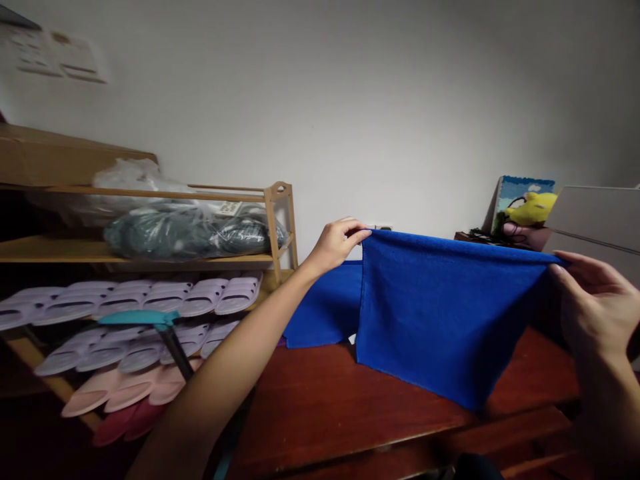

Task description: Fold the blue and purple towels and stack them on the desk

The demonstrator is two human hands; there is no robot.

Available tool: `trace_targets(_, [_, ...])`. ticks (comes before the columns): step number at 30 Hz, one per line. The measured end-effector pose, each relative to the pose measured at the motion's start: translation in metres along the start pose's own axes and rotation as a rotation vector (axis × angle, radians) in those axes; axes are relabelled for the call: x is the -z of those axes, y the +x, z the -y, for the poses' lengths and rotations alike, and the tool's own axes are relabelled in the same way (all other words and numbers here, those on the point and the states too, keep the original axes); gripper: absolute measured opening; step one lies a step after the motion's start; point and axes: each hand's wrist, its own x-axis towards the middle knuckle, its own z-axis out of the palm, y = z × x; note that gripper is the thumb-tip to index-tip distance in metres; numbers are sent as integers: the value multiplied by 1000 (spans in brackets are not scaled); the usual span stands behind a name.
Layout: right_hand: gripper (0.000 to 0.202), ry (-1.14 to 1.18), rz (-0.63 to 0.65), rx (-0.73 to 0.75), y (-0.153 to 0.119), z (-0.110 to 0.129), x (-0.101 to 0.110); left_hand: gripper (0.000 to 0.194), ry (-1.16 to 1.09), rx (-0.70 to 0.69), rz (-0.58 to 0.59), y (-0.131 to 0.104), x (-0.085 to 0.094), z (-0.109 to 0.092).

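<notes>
White wall (310,107) fills most of our view, rising behind the red-brown wooden table (320,413) that we use as landmark. Left of the table, wooden shoe rack (60,250); its upper levels carry a cardboard box (65,157) and a grey-green bundle (190,230) in clear plastic. Right of the table's far end we see part of a white cabinet (595,213).

Blue cloth (440,313), held spread above the table, top edge pulled nearly straight, sloping slightly down to the right; we cannot tell whether its lowest corner touches the wood. Second blue cloth (323,307) lies behind it, on the table's far left part.

Our right hand (597,287), above the table's right end, has thumb and fingers closed on the held cloth's upper right corner. Our left hand (343,240), above the table's far left, pinches the upper left corner between thumb and fingertips.

Rows of lilac slippers (200,297) left of the table, pink slippers (133,390) lower down. Yellow plush toy (533,208) beyond the table's far right. Smallest: white tag (353,339) above the table, by the held cloth's left edge.
</notes>
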Motion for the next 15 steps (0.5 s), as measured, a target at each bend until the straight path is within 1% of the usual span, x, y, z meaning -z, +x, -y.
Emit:
trace_targets(4, [38, 15, -19, 17, 2, -1, -4, 17, 148, -76, -58, -1, 7, -9])
trace_targets(7, [36, 29, -24, 43, 3, -1, -10, 16, 227, -115, -84, -4, 16, -14])
trace_targets(12, [29, 49, -5, 75, 1, 6, -25, 16, 275, -110, -112, -13, 37, -18])
trace_targets(15, [26, 72, 5, 94, -1, 11, -35, 17, 282, -120, -126, -20, 52, -24])
